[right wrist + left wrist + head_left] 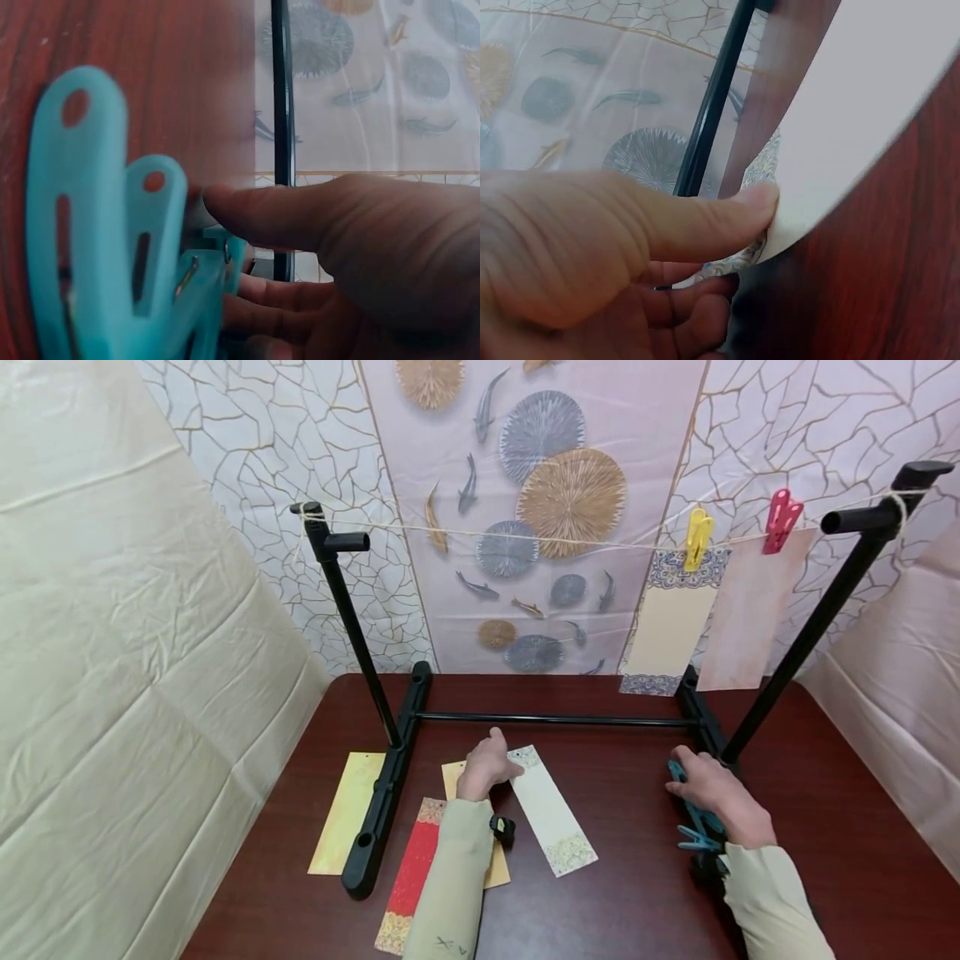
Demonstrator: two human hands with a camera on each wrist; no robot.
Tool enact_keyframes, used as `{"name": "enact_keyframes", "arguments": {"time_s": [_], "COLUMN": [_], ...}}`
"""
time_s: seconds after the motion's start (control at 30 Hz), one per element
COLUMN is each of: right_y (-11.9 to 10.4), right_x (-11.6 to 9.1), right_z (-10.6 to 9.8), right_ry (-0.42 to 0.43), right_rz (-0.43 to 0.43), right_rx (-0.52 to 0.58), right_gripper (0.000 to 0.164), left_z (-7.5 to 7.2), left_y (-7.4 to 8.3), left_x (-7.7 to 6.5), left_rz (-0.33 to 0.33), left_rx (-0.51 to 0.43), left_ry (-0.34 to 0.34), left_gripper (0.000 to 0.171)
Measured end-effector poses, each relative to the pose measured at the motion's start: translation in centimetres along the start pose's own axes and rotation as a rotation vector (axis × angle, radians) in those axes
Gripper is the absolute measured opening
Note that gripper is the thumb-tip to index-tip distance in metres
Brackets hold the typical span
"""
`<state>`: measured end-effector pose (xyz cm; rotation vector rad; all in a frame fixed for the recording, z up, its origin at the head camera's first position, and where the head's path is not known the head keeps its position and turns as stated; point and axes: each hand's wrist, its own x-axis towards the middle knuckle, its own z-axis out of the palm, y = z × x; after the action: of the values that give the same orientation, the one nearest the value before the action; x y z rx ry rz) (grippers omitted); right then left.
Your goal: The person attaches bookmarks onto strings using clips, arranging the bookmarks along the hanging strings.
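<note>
My left hand (486, 768) pinches the top end of a white paper strip (549, 810) with flowery patterned ends. In the left wrist view, the thumb lies flat over the strip's patterned end (763, 159), and the strip bends away from the fingers. At the right, my right hand (712, 789) holds a blue clothespin (677, 770) between thumb and fingers. More blue clothespins (699, 837) lie under and beside that hand; two of the clothespins (79, 187) loom large in the right wrist view. The fingers partly hide the held one.
A black stand (352, 627) carries a string (480, 532) across the back. On it a yellow clothespin (698, 539) holds a patterned strip (667, 618), and a red clothespin (782, 522) a pink strip (753, 614). Yellow (347, 814), red (412, 868) and tan (498, 868) strips lie left.
</note>
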<state>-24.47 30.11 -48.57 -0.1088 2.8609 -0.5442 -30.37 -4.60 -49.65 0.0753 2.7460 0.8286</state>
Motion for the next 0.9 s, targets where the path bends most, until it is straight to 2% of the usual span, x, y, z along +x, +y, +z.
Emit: {"name": "enact_keyframes", "arguments": {"time_s": [0.17,0.37,0.5,0.67,0.9], "right_y": [0.2,0.1,-0.1,-0.3,-0.2], "right_x": [0.2,0.1,0.0,-0.2,-0.3], "right_z": [0.0,-0.2,-0.4,-0.7,-0.8], "right_ry": [0.009,0.035,0.041,0.048,0.147], "right_rz": [0.018,-0.018,-0.046,-0.039,-0.079], "right_rx": [-0.031,-0.012,0.007,0.06,0.063], "right_gripper": [0.055,0.034,0.032,0.037,0.029], "left_z": [-0.1,-0.5,-0.6,-0.5,-0.4], "left_y": [-0.1,-0.1,0.2,0.9,1.7], "left_x": [-0.1,0.0,0.0,-0.1,-0.2], "left_rz": [0.034,0.101,0.133,0.187,0.254], "left_rx": [-0.167,-0.253,-0.323,-0.374,-0.498], "left_ry": [-0.054,-0.052,-0.061,-0.058,-0.031], "left_gripper": [0.041,0.025,0.02,0.018,0.013]}}
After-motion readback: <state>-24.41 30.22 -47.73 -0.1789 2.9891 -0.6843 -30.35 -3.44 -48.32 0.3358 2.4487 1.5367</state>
